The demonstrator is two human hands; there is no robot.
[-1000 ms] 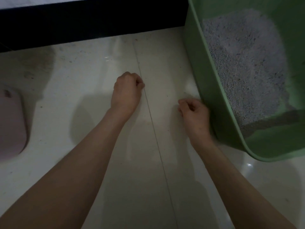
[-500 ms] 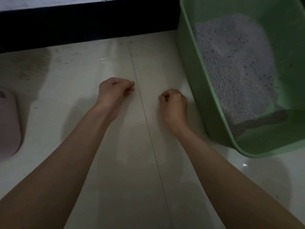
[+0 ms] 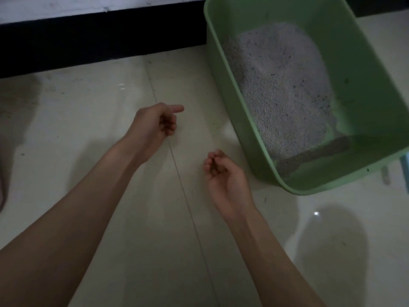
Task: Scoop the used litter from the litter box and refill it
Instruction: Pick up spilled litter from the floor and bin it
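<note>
The green litter box (image 3: 223, 69) stands on the floor at the upper right, with pale grey litter (image 3: 281, 85) heaped along its left side. A darker grey strip (image 3: 314, 152) lies at the litter's near end. My left hand (image 3: 155, 122) hovers over the tile left of the box, fingers curled into the palm, thumb sticking out, holding nothing. Nearer the box's front corner, my right hand (image 3: 223, 180) is turned palm up with its fingers loosely curled and nothing in it. Neither hand touches the box.
A black skirting band (image 3: 99, 38) runs along the far wall. A pinkish object (image 3: 2, 173) shows at the left edge. A blue item (image 3: 405, 171) and a small grey piece (image 3: 386, 176) lie right of the box. A tile joint (image 3: 177, 165) runs between my hands.
Both hands were knuckle-up fists close together; now they have lifted, spread apart and rolled over, the right one palm up. The view has shifted, showing more of the box.
</note>
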